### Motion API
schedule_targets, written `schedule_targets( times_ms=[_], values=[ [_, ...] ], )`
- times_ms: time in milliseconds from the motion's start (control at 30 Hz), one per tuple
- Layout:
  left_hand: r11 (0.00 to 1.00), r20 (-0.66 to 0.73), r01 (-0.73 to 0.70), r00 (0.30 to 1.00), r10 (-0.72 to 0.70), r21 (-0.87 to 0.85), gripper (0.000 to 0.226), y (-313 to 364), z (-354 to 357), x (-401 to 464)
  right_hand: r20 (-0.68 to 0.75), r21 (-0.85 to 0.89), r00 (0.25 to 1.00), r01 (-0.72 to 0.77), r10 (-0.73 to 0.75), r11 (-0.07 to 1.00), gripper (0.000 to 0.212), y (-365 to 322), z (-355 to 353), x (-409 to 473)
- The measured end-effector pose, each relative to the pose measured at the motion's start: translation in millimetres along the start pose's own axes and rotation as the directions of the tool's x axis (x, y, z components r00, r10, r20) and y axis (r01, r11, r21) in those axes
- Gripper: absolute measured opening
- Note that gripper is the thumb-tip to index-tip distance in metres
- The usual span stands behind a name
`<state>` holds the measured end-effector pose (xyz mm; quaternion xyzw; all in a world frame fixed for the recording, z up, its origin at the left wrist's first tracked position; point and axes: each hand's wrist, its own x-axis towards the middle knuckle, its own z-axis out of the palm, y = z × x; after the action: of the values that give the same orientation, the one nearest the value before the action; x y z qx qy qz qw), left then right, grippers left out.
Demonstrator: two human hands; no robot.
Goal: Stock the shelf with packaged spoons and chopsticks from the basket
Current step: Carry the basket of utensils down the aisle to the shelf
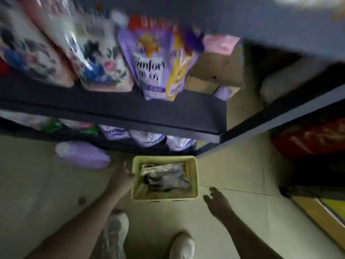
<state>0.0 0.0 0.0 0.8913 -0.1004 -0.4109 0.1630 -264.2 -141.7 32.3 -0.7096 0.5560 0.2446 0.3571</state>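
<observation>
**Two hands hovering around the yellow basket, nothing picked up**

Two bare hands are reaching down toward a yellow basket (194, 176) that is sitting on the tiled floor (233, 172), right in front of the dark shelf (112, 107). Everything is pretty blurry, so take the small stuff with a grain of salt.

The left hand (122, 177) is sitting right at the basket's left wall, fingers (126, 168) loosely spread and not wrapped around anything. Whether it is actually touching the rim is hard to say, but it looks about there. The right hand (217, 200) is hanging just off the basket's near right corner, apart from it, fingers (212, 190) splayed open and holding nothing.

Inside the basket, a pile of clear-wrapped packages (162, 176) is lying flat, some light wood-coloured and some grey. I can't tell which are spoons and which are chopsticks at this blur.

Up on the shelf, big floral bags (97, 60) are standing next to a purple pouch (149, 60) and a yellow one (180, 71), with a cardboard box (214, 70) beside them. Purple-and-white bags (147, 139) are sitting on the lower level. A lilac bottle (82, 154) is lying on the floor left of the basket. Two white sneakers (115, 232) are showing at the bottom of the view.
</observation>
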Motion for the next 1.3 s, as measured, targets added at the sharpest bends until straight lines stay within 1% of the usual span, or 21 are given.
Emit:
schedule_targets(
  times_ms=[33, 67, 133, 167, 200, 233, 267, 300, 367, 433, 500, 567, 700, 767, 867, 967, 1067, 1100, 1167, 1233, 1300],
  values=[
    [1.000, -0.026, 0.002, 1.000, -0.002, -0.004, 0.060, -5, 14, 15, -0.023, 0.027, 1.000, 0.006, -0.005, 1.000, 0.056, -7, 3, 40],
    [1.000, -0.071, 0.007, 0.997, -0.007, 0.006, 0.068, -12, 28, 30, -0.038, 0.095, 0.999, -0.023, 0.027, 0.995, 0.058, -16, 0, 72],
    [0.992, -0.090, 0.084, 0.992, -0.093, -0.093, 0.076, -19, 48, 58, -0.051, 0.072, 0.995, -0.085, 0.089, 0.994, 0.060, -16, 14, 131],
    [0.980, -0.067, 0.147, 0.985, -0.157, -0.135, 0.075, -25, 59, 70, -0.032, 0.073, 0.995, -0.094, 0.096, 0.993, 0.060, -14, 24, 148],
    [0.973, -0.029, 0.181, 0.982, -0.187, -0.145, 0.071, -31, 69, 78, 0.003, 0.094, 0.993, -0.117, 0.117, 0.989, 0.058, -7, 37, 160],
    [0.969, 0.044, 0.199, 0.980, -0.194, -0.146, 0.061, -37, 77, 86, 0.027, 0.128, 0.991, -0.130, 0.128, 0.983, 0.055, -4, 46, 169],
    [0.966, 0.095, 0.202, 0.978, -0.188, -0.164, 0.049, -41, 83, 92, 0.023, 0.182, 0.992, -0.129, 0.127, 0.975, 0.051, -3, 52, 184],
    [0.957, 0.116, 0.202, 0.977, -0.181, -0.209, 0.038, -46, 90, 98, 0.004, 0.210, 0.992, -0.122, 0.124, 0.970, 0.045, -3, 56, 197],
    [0.944, 0.076, 0.169, 0.985, -0.154, -0.285, 0.024, -59, 104, 104, -0.031, 0.243, 0.990, -0.128, 0.140, 0.962, 0.036, -4, 63, 214],
    [0.941, 0.015, 0.146, 0.989, -0.149, -0.306, 0.022, -64, 107, 99, -0.081, 0.158, 0.985, -0.138, 0.152, 0.978, 0.029, -4, 64, 216],
    [0.932, -0.016, 0.145, 0.987, -0.159, -0.331, 0.024, -63, 98, 87, -0.080, 0.146, 0.984, -0.145, 0.158, 0.979, 0.024, -7, 57, 206],
    [0.936, -0.033, 0.140, 0.987, -0.159, -0.324, 0.024, -60, 82, 66, -0.058, 0.171, 0.987, -0.139, 0.151, 0.975, 0.020, -11, 43, 182],
    [0.956, -0.076, 0.066, 0.993, -0.092, -0.285, 0.027, -51, 27, -13, -0.007, 0.153, 0.999, -0.043, 0.045, 0.987, 0.016, -23, -3, 108],
    [0.958, -0.096, 0.063, 0.991, -0.093, -0.279, 0.027, -47, -8, -68, 0.014, 0.088, 1.000, 0.017, -0.018, 0.996, 0.019, -40, -34, 59],
    [0.936, -0.120, 0.113, 0.980, -0.161, -0.332, 0.030, -45, -70, -160, 0.055, -0.047, 0.985, 0.165, -0.162, 0.985, 0.020, -85, -87, -25],
    [0.878, -0.155, 0.167, 0.953, -0.261, -0.448, 0.029, -47, -134, -248, 0.115, -0.143, 0.957, 0.283, -0.268, 0.948, 0.016, -143, -129, -108],
    [0.802, -0.215, 0.143, 0.923, -0.320, -0.581, 0.023, -54, -195, -322, 0.148, -0.135, 0.909, 0.408, -0.389, 0.903, 0.008, -201, -149, -181],
    [0.777, -0.224, 0.137, 0.914, -0.339, -0.614, 0.022, -59, -216, -344, 0.157, -0.146, 0.885, 0.459, -0.438, 0.876, 0.009, -220, -151, -202],
    [0.722, -0.242, 0.120, 0.894, -0.377, -0.681, 0.021, -79, -252, -382, 0.175, -0.171, 0.853, 0.518, -0.491, 0.838, 0.014, -256, -147, -246],
    [0.673, -0.280, 0.089, 0.864, -0.419, -0.735, 0.026, -108, -287, -409, 0.202, -0.166, 0.813, 0.577, -0.546, 0.799, 0.018, -294, -132, -286],
    [0.650, -0.319, 0.055, 0.837, -0.444, -0.758, 0.036, -147, -317, -428, 0.224, -0.169, 0.772, 0.632, -0.595, 0.756, 0.016, -332, -107, -321]
  ],
)
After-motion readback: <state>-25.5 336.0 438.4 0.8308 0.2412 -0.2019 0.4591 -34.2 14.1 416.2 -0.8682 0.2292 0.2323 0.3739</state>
